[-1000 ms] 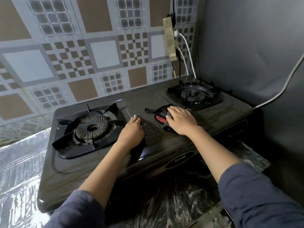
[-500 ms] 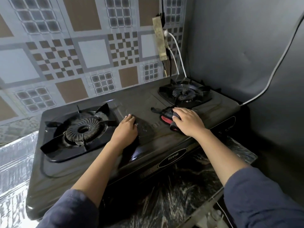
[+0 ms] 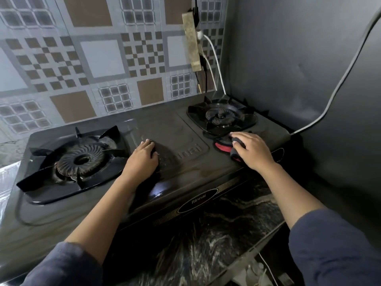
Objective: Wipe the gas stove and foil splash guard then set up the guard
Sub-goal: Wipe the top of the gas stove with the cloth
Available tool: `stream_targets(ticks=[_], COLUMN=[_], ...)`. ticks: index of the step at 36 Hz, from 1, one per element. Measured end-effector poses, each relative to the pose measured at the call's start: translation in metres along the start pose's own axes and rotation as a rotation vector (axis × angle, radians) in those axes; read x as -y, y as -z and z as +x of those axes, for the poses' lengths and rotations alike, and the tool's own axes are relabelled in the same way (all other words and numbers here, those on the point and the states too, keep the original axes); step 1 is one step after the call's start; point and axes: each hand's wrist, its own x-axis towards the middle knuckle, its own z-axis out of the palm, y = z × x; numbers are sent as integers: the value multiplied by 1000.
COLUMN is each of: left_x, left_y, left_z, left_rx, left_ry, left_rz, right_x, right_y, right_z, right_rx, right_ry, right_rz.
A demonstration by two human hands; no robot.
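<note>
Black two-burner gas stove point(image 3: 185, 168) sits centre, apparently mid-wipe: right hand point(image 3: 254, 150) grips a grey-and-red cloth point(image 3: 223, 147) at 2 o'clock, left hand point(image 3: 142, 159) rests on it bent-fingered, its grasp unclear. Silver foil splash guard point(image 3: 5, 182) lies at 9 o'clock, apparently not yet wiped or set up.

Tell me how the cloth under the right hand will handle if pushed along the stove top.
The cloth looks floppy: it lies bunched and folded under the right hand, so it will likely crumple rather than slide flat. Being thin, it seems light. The stove top looks glossy, so it should glide easily.
</note>
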Motion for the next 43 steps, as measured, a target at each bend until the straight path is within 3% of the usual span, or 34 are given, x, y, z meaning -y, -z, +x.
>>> stream_targets(ticks=[12,22,28,35,43], left_x=[-8,-17,-16,-18,-12], left_y=[1,2,6,21,22], left_z=[-5,-25,-44,-72,-85], left_rx=[-11,-39,58,217,223], left_ry=[67,93,78,36,4], left_rz=[6,45,51,75,172], right_x=[-47,-56,-46,-18,23], right_y=[18,17,9,-5,-17], right_z=[14,8,-5,-17,-23], right_rx=[-7,-204,-228,-222,-171], right_ry=[-68,-282,-331,-268,-121], right_rz=[-30,-32,-31,-57,-74])
